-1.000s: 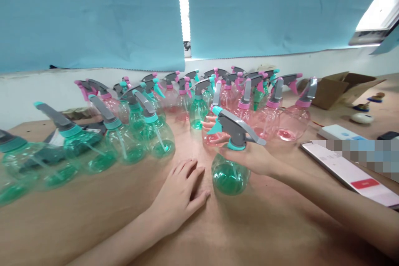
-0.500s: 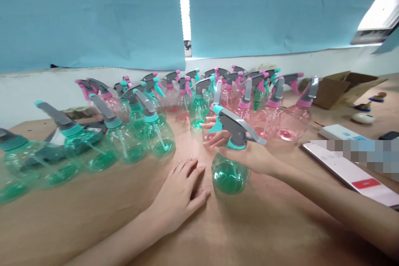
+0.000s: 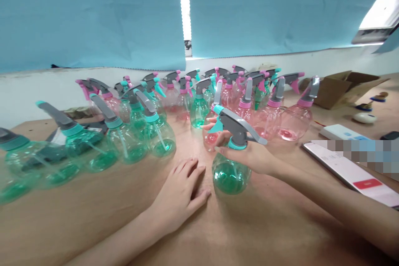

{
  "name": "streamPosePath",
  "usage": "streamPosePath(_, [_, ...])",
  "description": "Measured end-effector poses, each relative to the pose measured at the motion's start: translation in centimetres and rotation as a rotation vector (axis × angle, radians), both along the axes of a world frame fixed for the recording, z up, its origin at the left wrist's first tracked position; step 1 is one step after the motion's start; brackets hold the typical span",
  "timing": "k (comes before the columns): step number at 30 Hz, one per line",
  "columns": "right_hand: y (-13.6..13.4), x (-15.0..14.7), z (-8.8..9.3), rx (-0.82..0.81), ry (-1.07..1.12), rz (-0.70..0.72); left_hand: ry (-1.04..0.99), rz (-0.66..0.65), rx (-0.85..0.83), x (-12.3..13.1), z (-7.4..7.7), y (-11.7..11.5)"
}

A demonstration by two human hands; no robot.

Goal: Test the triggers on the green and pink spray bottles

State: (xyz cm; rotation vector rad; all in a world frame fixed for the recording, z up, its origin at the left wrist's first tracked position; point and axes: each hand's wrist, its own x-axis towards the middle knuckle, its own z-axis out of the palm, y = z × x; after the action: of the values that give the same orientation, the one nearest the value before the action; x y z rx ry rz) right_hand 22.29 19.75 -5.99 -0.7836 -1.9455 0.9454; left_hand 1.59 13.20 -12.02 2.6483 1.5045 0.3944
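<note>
A clear green spray bottle [image 3: 230, 174] with a grey head and turquoise nozzle stands upright on the table in front of me. My right hand [image 3: 246, 153] wraps round its neck from the right, thumb on the near side and the other fingers behind it. Just left of this bottle, my left hand [image 3: 183, 191] lies palm down on the wood, fingers stretched out and nothing in it. Behind my right fingers is a pink spray bottle [image 3: 211, 138], partly hidden. To the left, several green spray bottles [image 3: 160, 135] form a slanting row.
More pink spray bottles [image 3: 288, 122] and green ones crowd the back of the table [image 3: 124, 224]. On the right lie a phone [image 3: 346, 170], a white box [image 3: 343, 135], a white mouse [image 3: 364, 118] and an open cardboard box [image 3: 333, 89]. Blue curtains [image 3: 280, 8] hang behind.
</note>
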Motion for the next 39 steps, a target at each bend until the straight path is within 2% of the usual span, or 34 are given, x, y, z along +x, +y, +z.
streamPosePath(7, [-0.06, 0.03, -0.15, -0.006, -0.029, -0.032, 0.007, -0.001, -0.016, 0.06, 0.23, -0.04])
streamPosePath(22, [-0.06, -0.01, -0.07, -0.036, -0.018, -0.008, 0.032, -0.005, -0.013, 0.07, 0.19, -0.08])
streamPosePath(34, [-0.30, -0.12, 0.38, -0.053, -0.031, -0.037, 0.025, -0.008, -0.018, 0.09, 0.10, 0.07])
streamPosePath(39, [-0.59, -0.09, 0.70, -0.046, 0.028, -0.050, 0.021, -0.006, -0.008, 0.11, 0.11, -0.06])
